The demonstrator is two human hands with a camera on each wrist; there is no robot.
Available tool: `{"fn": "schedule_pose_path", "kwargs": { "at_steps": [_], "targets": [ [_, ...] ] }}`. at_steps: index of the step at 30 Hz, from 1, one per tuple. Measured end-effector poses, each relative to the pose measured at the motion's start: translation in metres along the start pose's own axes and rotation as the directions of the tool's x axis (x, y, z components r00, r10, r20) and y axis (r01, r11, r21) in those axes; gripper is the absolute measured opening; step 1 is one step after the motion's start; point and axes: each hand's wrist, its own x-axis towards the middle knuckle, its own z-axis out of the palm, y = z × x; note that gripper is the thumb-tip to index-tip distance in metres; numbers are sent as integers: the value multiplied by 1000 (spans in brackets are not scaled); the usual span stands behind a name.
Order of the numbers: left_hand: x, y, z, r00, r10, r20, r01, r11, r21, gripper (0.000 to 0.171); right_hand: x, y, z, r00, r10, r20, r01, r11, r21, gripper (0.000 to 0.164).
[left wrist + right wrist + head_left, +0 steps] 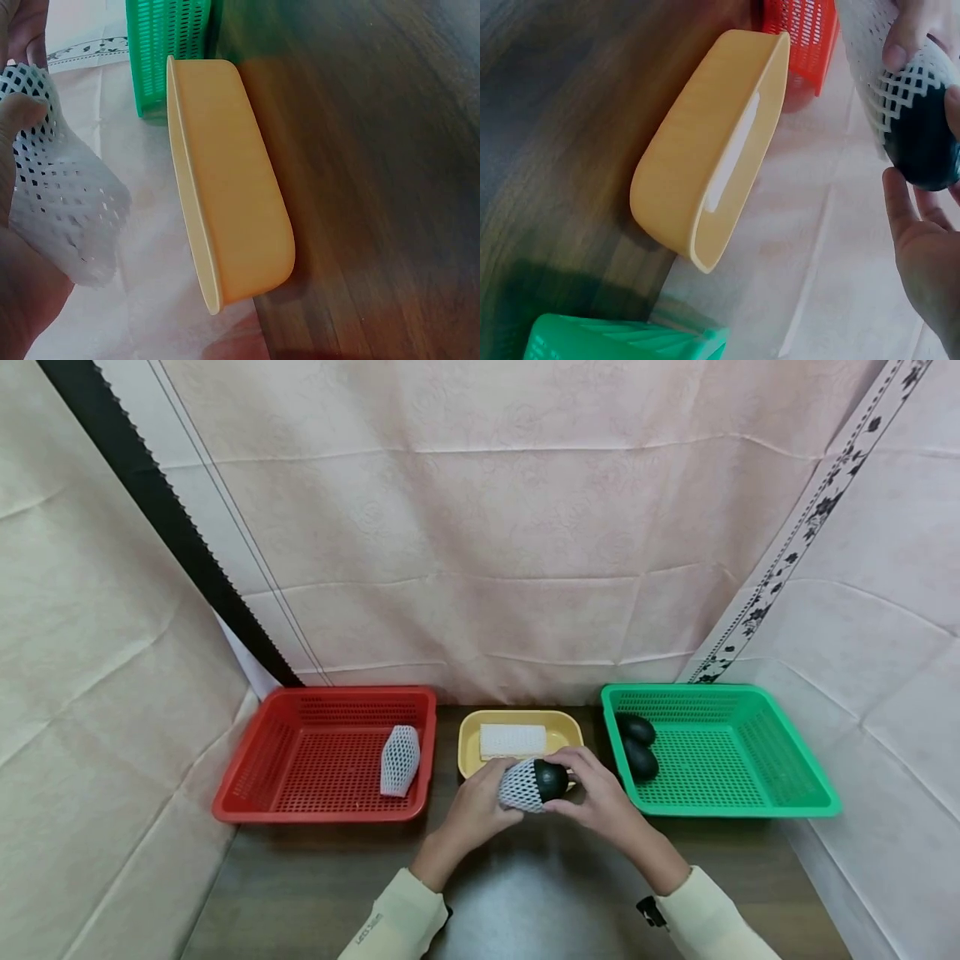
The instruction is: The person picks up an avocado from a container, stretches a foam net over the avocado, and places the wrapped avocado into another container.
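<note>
In the head view both hands meet over the front of the yellow tray. My left hand (480,806) grips a white foam net sleeve (519,788), which covers part of a dark, glossy avocado (551,780). The bare end of that avocado faces right, where my right hand (597,793) holds it between thumb and fingers. Seen from the right wrist, the net's open edge (891,105) circles the fruit, with fingertips (895,180) at its bare end. From the left wrist, a thumb (22,112) presses on the sleeve, whose far end hangs loose.
A yellow tray (472,727) holds a flat stack of white foam nets (513,741). On the left, a red basket (322,814) contains one net-covered piece (400,761). The green basket (742,811) at right has two dark avocados (639,760) along its left wall. Cloth walls surround the table.
</note>
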Motion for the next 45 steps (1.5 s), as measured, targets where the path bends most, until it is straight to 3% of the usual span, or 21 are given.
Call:
{"fn": "schedule_pose_path", "kwargs": {
  "at_steps": [7,14,21,25,30,38,45],
  "targets": [
    [-2,-2,1,1000,1,31,1,997,-71,71,5,-2,1,998,-39,43,41,998,-44,67],
    [-3,-3,5,999,23,45,-20,998,-55,73,5,-5,5,995,-52,86,60,994,-96,65],
    [1,4,0,997,50,57,-50,999,-15,83,-1,4,7,991,77,110,-83,995,51,63],
    [2,8,-8,996,51,70,-52,999,14,87,-4,11,9,984,147,96,-161,973,166,61],
    [3,6,-18,994,98,46,-100,994,46,76,-6,15,10,981,182,74,-195,943,268,59],
    [3,4,-18,990,134,43,-134,991,0,66,-6,16,10,982,167,88,-183,955,232,60],
    [2,3,-9,994,105,41,-103,993,-54,69,-3,14,7,987,136,90,-150,972,182,61]
  ]
}}
